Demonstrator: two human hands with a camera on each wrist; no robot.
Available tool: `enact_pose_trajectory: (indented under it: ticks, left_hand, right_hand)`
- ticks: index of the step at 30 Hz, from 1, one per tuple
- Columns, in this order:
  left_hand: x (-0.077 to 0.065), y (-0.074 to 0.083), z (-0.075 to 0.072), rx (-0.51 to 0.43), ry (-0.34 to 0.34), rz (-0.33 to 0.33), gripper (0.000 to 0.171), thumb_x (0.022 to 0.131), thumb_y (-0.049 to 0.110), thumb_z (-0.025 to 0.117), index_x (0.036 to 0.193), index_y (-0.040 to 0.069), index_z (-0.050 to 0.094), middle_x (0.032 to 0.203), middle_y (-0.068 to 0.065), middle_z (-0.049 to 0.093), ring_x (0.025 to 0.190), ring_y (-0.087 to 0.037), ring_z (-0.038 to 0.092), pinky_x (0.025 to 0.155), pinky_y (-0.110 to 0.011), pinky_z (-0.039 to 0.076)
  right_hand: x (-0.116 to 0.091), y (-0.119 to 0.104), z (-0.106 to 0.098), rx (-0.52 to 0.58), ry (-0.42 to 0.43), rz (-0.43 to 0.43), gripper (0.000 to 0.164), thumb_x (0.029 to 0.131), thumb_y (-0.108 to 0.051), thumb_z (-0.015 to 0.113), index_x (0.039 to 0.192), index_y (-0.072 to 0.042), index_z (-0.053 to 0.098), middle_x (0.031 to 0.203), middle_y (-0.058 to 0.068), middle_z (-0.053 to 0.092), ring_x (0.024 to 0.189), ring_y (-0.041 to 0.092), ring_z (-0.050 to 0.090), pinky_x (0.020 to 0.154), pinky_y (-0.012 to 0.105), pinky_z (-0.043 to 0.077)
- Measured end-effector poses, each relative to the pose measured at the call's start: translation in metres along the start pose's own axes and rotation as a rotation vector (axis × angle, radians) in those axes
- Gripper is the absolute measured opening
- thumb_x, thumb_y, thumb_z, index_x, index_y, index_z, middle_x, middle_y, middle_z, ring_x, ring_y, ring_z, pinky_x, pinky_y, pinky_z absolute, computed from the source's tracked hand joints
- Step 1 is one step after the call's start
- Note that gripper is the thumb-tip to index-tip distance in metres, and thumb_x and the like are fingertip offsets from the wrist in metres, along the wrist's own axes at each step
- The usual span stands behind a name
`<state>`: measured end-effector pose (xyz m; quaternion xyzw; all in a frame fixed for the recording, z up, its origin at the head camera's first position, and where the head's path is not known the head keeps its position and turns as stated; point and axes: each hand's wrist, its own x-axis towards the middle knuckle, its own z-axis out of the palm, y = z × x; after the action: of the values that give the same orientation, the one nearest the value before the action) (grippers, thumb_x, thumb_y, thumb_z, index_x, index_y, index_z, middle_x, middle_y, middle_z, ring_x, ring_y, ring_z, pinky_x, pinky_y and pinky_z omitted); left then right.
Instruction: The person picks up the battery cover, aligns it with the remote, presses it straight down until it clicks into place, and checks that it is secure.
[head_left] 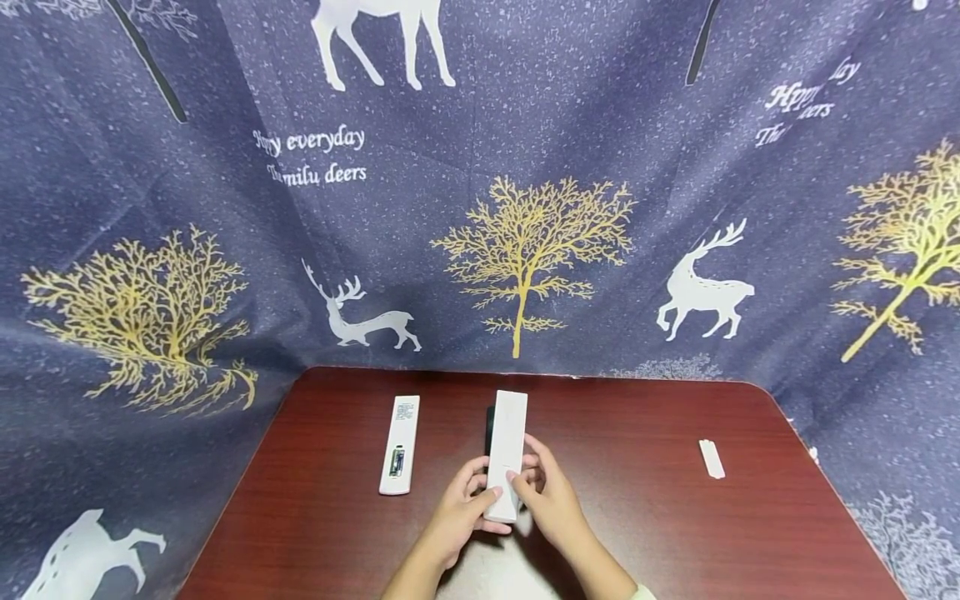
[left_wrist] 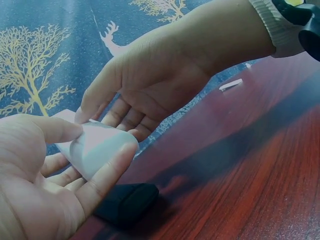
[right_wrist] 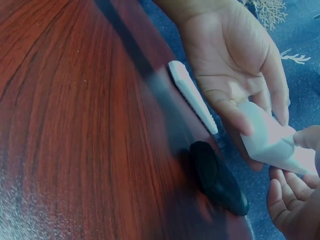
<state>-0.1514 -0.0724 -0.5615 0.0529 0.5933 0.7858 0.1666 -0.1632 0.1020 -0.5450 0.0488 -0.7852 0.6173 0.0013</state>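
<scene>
A white remote control is held tilted up from the table between both hands, plain face toward the head camera. My left hand grips its lower left side, thumb on the face and fingers underneath. From the other side my right hand holds it, thumb pressing the face and fingers behind the right edge. In the left wrist view the rounded end of the remote lies between the hands. Behind it a black object rests on the table, mostly hidden; the right wrist view shows this dark, rounded object below the hands.
A second white remote lies at the left, its battery compartment uncovered. Toward the right side of the table is a small white piece. A dark blue curtain with deer and trees hangs behind the table's far edge.
</scene>
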Motion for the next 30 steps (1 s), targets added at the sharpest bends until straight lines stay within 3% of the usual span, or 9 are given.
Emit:
enact_pose_trajectory:
  ticks: [10,23,30]
  left_hand:
    - [-0.0009,-0.0001,0.0015,0.001,-0.002,-0.003,0.057,0.100,0.012,0.058,0.150,0.002,0.032,0.124,-0.020,0.058,0.094,-0.025,0.069,0.071,-0.045,0.063]
    - [-0.0018,-0.0012,0.0040,0.009,0.014,-0.014,0.055,0.101,0.011,0.058,0.149,0.001,0.033,0.121,-0.019,0.060,0.093,-0.025,0.069,0.070,-0.044,0.064]
    - [-0.0025,-0.0036,0.0045,0.010,0.022,-0.016,0.054,0.101,0.011,0.057,0.149,0.002,0.033,0.120,-0.018,0.061,0.091,-0.025,0.069,0.069,-0.044,0.064]
  right_hand:
    - [-0.0017,0.0024,-0.0007,0.021,-0.001,0.009,0.065,0.091,-0.012,0.073,0.149,-0.017,0.044,0.114,0.009,0.064,0.084,0.008,0.060,0.068,0.019,0.050]
    - [-0.0019,0.0063,-0.0024,-0.104,-0.008,0.003,0.063,0.092,-0.018,0.073,0.149,-0.018,0.044,0.111,0.007,0.064,0.082,0.009,0.059,0.070,0.021,0.051]
    - [-0.0023,0.0074,-0.0020,-0.097,-0.005,0.016,0.063,0.092,-0.016,0.073,0.148,-0.020,0.045,0.110,0.005,0.063,0.082,0.009,0.060,0.070,0.022,0.052]
